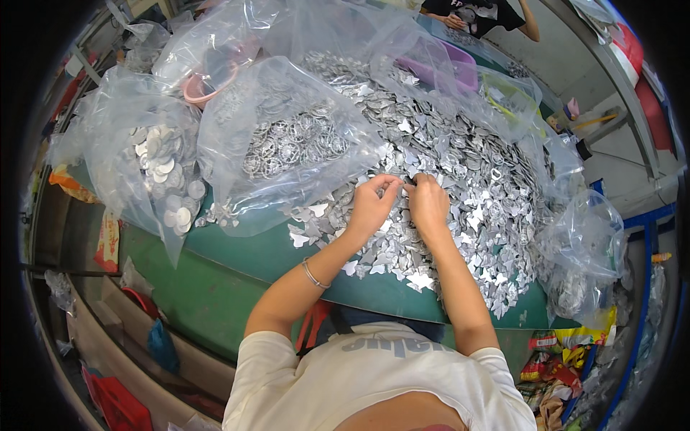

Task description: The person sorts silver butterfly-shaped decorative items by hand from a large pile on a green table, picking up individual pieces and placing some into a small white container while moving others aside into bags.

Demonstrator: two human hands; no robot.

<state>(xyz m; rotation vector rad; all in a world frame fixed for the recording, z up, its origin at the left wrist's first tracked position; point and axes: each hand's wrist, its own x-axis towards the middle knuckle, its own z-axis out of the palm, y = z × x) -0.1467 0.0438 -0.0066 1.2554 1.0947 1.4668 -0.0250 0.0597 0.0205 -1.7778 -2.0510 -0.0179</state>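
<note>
Both my hands are over a wide heap of small flat silver metal pieces (496, 215) spread on a green tabletop (241, 251). My left hand (374, 206) has its thumb and index finger pinched together, and a bracelet circles that wrist. Close beside it, my right hand (429, 205) is closed too, its fingertips almost meeting the left ones. Whatever the fingertips hold is too small and covered to make out. Left of my hands lies a clear plastic bag (251, 208) of ring-like silver pieces (295, 147).
Farther left, another clear bag (108, 165) holds round silver discs (164, 161). A pink basket (192, 92) and a purple basin (463, 68) stand at the back. Clear plastic (589, 237) lies at the right edge. Another person (492, 16) is across the table.
</note>
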